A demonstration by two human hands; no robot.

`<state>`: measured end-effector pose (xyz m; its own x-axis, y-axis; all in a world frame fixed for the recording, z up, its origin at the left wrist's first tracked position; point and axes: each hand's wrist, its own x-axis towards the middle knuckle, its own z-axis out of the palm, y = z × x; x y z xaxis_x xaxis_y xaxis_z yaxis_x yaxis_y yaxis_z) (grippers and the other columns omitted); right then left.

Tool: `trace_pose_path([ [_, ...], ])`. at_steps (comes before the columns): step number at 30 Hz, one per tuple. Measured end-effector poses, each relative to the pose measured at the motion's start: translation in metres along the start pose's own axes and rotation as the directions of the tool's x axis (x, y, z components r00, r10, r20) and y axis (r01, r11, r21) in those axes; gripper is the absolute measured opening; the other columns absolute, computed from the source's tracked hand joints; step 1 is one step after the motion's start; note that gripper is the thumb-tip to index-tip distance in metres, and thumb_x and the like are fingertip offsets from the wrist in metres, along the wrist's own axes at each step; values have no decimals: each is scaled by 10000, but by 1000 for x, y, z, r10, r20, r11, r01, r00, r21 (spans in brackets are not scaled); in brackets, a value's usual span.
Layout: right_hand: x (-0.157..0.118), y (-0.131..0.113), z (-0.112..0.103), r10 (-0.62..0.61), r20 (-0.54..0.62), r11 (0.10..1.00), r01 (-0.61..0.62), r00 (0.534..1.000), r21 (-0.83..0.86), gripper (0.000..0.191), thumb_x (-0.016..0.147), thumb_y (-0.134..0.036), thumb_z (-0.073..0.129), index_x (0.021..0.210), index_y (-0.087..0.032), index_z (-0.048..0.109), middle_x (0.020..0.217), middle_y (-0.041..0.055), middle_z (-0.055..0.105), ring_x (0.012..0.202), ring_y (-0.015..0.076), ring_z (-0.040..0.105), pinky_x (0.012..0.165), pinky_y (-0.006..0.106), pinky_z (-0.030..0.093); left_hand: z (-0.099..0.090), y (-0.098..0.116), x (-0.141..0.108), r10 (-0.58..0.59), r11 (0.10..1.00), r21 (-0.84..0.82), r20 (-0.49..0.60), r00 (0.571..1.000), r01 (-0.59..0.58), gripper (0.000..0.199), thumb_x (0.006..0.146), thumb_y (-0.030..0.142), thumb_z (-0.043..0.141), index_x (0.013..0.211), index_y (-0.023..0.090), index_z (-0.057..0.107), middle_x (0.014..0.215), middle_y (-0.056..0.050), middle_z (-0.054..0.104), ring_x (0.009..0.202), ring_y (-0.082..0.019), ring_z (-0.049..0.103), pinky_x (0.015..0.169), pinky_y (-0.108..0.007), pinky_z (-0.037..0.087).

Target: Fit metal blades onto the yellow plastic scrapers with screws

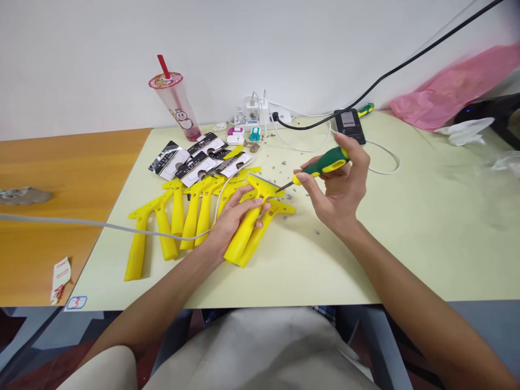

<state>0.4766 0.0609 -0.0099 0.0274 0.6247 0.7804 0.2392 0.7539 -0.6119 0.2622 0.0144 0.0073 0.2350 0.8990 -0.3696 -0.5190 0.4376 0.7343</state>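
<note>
My left hand (234,216) is closed around a yellow scraper (246,230), its wide head tilted up and away from me. A second yellow scraper (260,238) lies beneath it on the table. In my right hand (343,187) is a screwdriver (325,164) with a green and yellow handle. Its metal shaft slants down to the left, and the tip meets the head of the held scraper. Whether a screw sits under the tip is too small to tell. Several more yellow scrapers (162,227) lie left of my left hand.
Small metal screws or nuts (284,163) are scattered behind the scrapers. Black-and-white packages (197,168) lie near a tall cup (179,108) with a red straw. Along the wall sit a power strip (280,116) and a black device (349,125). A white cable (154,233) crosses my left forearm.
</note>
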Motion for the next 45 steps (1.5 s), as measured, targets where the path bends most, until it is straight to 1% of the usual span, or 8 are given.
trace_pose_path([
  [5, 1, -4, 0, 22, 30, 1000, -23, 999, 18, 718, 998, -549, 670, 1623, -460, 327, 1323, 54, 660, 1120, 272, 745, 912, 495, 690, 0, -3, 0, 2, 1000, 1, 12, 1000, -2, 516, 733, 173, 892, 1144, 255, 591, 1016, -9, 739, 881, -151, 736, 526, -171, 477],
  [11, 2, 1, -1, -31, -30, 1000, 31, 999, -5, 678, 937, -545, 760, 1533, -447, 451, 1206, 41, 684, 969, 245, 750, 840, 464, 716, -2, -2, 1, -9, 1000, 3, 16, 1000, 9, 507, 739, 182, 888, 1149, 249, 597, 1032, -13, 727, 877, -150, 734, 525, -172, 481],
  [16, 2, 1, 0, -5, 12, 1000, 5, 1000, 27, 757, 967, -540, 716, 1624, -450, 351, 1261, 56, 659, 1166, 286, 717, 908, 487, 702, -1, -1, 1, 6, 1000, -5, 11, 1000, -6, 504, 744, 170, 882, 1146, 249, 589, 1038, -20, 728, 890, -150, 735, 520, -163, 476],
  [21, 1, 4, -1, -49, -82, 998, 47, 995, -29, 701, 911, -479, 804, 1530, -460, 476, 1352, 57, 609, 960, 249, 745, 784, 469, 710, 0, 0, 1, -5, 1000, -3, 6, 1000, 5, 521, 728, 162, 893, 1139, 249, 585, 1048, -20, 732, 872, -150, 736, 512, -167, 484],
  [26, 1, 4, -1, -26, 20, 1000, 26, 999, 13, 747, 986, -514, 688, 1636, -452, 325, 1363, 63, 622, 1170, 288, 713, 901, 501, 701, -1, 1, 1, -2, 1000, -2, -16, 1000, 2, 527, 733, 158, 894, 1149, 253, 585, 1050, -23, 737, 860, -146, 741, 517, -168, 494],
  [32, 0, 2, 0, -39, -58, 999, 38, 998, -15, 666, 957, -438, 757, 1551, -425, 456, 1222, 42, 689, 951, 243, 749, 819, 477, 708, 0, 1, 1, 4, 1000, 17, 1, 1000, -4, 526, 718, 173, 901, 1138, 249, 593, 1020, -13, 739, 868, -146, 744, 513, -164, 486],
  [37, 2, 0, -1, -12, 34, 999, 10, 999, 37, 731, 981, -456, 723, 1624, -427, 376, 1295, 58, 681, 1123, 268, 728, 889, 490, 696, 0, -1, 0, -3, 1000, 7, -16, 1000, 3, 527, 729, 160, 894, 1149, 251, 589, 1050, -26, 744, 897, -151, 746, 530, -165, 492],
  [45, 4, 4, -7, -12, 47, 999, 11, 999, 37, 689, 998, -480, 693, 1617, -436, 393, 1254, 61, 710, 1060, 261, 752, 884, 471, 693, -2, -1, 3, -18, 1000, -7, -12, 1000, 18, 505, 736, 162, 887, 1130, 252, 585, 1009, -22, 733, 890, -156, 743, 536, -163, 502],
])
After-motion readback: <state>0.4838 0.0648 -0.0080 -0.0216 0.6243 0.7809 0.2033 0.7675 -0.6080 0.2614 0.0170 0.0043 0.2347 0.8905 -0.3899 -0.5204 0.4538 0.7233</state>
